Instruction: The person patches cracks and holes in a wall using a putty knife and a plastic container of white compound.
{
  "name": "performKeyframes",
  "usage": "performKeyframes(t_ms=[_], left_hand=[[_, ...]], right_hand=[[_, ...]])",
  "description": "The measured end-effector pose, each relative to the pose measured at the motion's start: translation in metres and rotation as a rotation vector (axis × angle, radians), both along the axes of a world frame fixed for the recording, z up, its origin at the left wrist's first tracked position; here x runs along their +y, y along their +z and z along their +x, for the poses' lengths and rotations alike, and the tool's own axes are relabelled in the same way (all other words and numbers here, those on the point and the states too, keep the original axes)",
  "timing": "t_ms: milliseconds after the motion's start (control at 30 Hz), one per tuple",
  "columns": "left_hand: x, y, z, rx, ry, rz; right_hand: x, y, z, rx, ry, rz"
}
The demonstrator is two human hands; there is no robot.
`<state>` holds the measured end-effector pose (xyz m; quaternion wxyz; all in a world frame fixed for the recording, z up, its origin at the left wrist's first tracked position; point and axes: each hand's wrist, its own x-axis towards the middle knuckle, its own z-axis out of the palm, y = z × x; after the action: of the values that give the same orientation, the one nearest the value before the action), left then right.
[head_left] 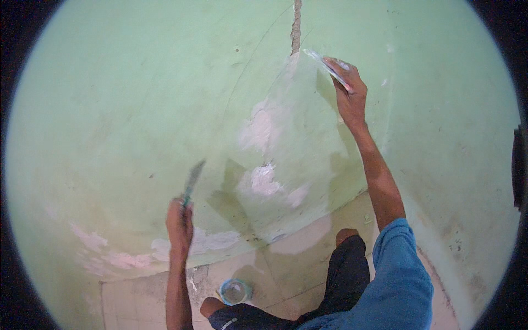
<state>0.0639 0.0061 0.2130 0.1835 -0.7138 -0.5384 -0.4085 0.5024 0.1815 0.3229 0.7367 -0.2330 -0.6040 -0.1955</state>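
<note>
My left hand (179,225) is closed around the green handle of a putty knife (195,173). Its narrow blade points up and is slightly blurred, apart from the wall as far as I can tell. Up on the right, my right hand (352,98) grips a flat, pale putty spreader (329,70) smeared with white. The spreader's far end lies close to the lower tip of a rough vertical groove (296,30) in the green wall (165,93); contact is hard to judge. Below the groove run whitish patches of filler (263,129), with another patch (264,180) lower down.
On the tiled floor (291,269), a small round tub (235,291) stands between my feet, near the wall's base. More white patching (129,259) stretches along the lower left wall. A second wall (462,165) meets this one at the right. A dark object (517,168) shows at the right edge.
</note>
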Motion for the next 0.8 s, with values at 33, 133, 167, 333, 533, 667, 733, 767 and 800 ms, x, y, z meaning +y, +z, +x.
performKeyframes(t_ms=[33, 133, 167, 333, 533, 667, 733, 767, 800], left_hand=[[0.009, 0.015, -0.003, -0.083, -0.028, 0.010], [0.037, 0.058, 0.000, -0.251, -0.135, 0.072], [0.046, 0.061, 0.003, -0.332, -0.173, 0.040], [0.062, 0.083, -0.007, -0.569, -0.232, -0.045], [0.068, 0.072, -0.012, -0.664, -0.285, -0.080], [0.073, 0.070, -0.006, -0.675, -0.248, -0.065], [0.074, 0.073, -0.007, -0.669, -0.227, -0.047], [0.074, 0.074, -0.007, -0.666, -0.217, -0.038], [0.071, 0.078, -0.008, -0.654, -0.216, -0.055]], right_hand=[[0.012, 0.014, 0.012, -0.092, -0.107, 0.068], [0.025, 0.031, 0.040, -0.337, -0.433, 0.148], [0.029, 0.026, 0.048, -0.409, -0.541, 0.146], [0.045, 0.048, 0.055, -0.586, -0.629, 0.306], [0.067, 0.052, 0.063, -0.692, -0.660, 0.353], [0.089, 0.049, 0.072, -0.768, -0.718, 0.290], [0.086, 0.043, 0.078, -0.778, -0.752, 0.219], [0.083, 0.038, 0.082, -0.782, -0.770, 0.183], [0.080, 0.025, 0.090, -0.766, -0.801, 0.113]])
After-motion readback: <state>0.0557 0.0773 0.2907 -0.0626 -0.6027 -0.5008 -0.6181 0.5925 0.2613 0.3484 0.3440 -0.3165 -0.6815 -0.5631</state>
